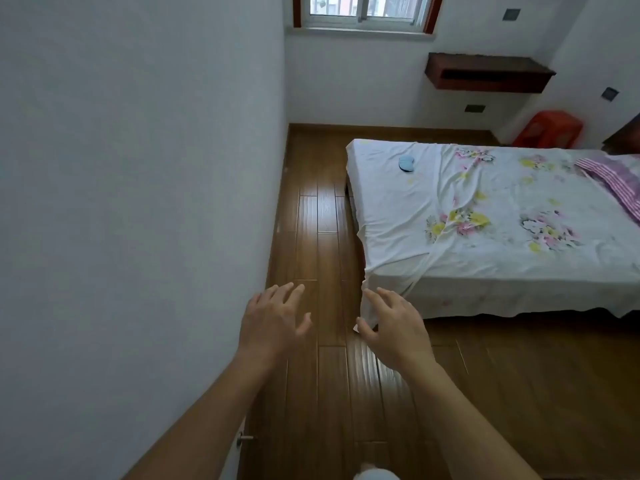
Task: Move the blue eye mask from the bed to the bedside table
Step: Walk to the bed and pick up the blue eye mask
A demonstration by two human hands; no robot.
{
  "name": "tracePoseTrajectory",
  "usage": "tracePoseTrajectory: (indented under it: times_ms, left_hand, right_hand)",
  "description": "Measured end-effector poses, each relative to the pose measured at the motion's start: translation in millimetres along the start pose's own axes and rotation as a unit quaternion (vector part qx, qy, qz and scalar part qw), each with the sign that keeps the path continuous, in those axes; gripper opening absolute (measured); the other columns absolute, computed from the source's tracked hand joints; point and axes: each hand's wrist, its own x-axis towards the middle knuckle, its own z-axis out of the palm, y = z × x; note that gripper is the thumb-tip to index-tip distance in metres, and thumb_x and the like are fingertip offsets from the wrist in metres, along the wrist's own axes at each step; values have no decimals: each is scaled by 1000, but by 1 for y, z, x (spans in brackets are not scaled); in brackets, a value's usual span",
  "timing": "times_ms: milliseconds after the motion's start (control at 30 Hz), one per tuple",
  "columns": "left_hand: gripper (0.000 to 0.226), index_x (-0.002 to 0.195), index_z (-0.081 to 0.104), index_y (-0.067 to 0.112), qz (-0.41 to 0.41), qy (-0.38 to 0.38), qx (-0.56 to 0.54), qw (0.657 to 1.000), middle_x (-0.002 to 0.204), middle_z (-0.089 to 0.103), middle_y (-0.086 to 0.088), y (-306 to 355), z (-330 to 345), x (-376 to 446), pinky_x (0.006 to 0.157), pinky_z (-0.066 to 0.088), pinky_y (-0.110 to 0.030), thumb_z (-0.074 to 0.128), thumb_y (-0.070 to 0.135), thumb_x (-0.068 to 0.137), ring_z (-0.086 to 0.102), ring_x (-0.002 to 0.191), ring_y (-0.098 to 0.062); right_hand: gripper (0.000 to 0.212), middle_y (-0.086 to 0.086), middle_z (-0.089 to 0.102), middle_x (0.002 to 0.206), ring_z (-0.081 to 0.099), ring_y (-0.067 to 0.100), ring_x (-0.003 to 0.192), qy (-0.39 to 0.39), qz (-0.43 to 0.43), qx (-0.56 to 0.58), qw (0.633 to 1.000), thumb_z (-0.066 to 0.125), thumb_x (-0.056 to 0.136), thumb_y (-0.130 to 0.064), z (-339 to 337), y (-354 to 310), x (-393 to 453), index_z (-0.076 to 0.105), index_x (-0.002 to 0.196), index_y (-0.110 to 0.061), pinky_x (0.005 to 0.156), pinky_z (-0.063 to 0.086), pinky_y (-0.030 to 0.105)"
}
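Only one blue eye mask (406,163) is in sight, and it lies on the bed (491,216) near the far left corner of the mattress, close to the foot edge. Its long axis runs roughly toward the window wall, tilted a little off the bed's edge (the exact curve of its ends is too small to make out). Nothing touches it; it sits alone on the white floral sheet (460,220), well apart from the pink striped cloth (613,181) bunched at the right side of the bed.

Two hands reach forward low in the view, both bare and both holding nothing. The left hand (273,323) hovers over the wooden floor (325,216) beside the white wall (138,168), fingers spread wide and loosely extended. The right hand (394,327) is likewise splayed, in front of the near corner of the bed where the sheet hangs down; whether it touches the fabric cannot be told.

Beyond the bed, one dark wooden shelf unit (488,72) is mounted on the far wall under one window (367,10), its open slot showing nothing inside. One red plastic stool (549,129) stands in the far right corner.
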Motion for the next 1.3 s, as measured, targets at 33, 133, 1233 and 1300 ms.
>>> tracePoseTrajectory:
  times_ms: [33, 133, 1233, 1300]
  left_hand:
    - [58, 144, 44, 24, 4, -6, -6, 1000, 146, 54, -3, -1, 0, 7, 110, 40, -44, 49, 51, 92, 50, 133, -24]
    - [57, 142, 46, 24, 12, 2, -2, 1000, 145, 56, -4, -2, 7, 33, 108, 42, -44, 51, 50, 92, 52, 131, -24]
    - [57, 144, 43, 26, -32, -8, -17, 999, 146, 54, -1, -11, 54, 537, 112, 40, -44, 45, 51, 93, 48, 134, -21]
    - [57, 144, 43, 25, -24, -6, -20, 999, 147, 53, -1, -27, 55, 578, 112, 40, -44, 45, 51, 93, 48, 134, -20]
  right_hand:
    - [62, 5, 43, 157, 36, 23, 146, -1, 3, 9, 1000, 53, 96, -49, 0, 1, 7, 39, 152, -26, 120, 32, 47]
    - [62, 5, 43, 157, 37, 23, 146, -3, 14, 11, 1000, 52, 96, -48, 1, 9, 32, 38, 152, -26, 120, 32, 47]
    - [59, 1, 47, 155, 42, 19, 142, -28, 10, 56, 998, 51, 96, -49, -5, 85, 545, 41, 150, -28, 117, 38, 43]
    - [59, 0, 47, 154, 44, 19, 141, -27, 19, 60, 998, 52, 96, -50, -3, 78, 585, 42, 150, -28, 116, 39, 42]
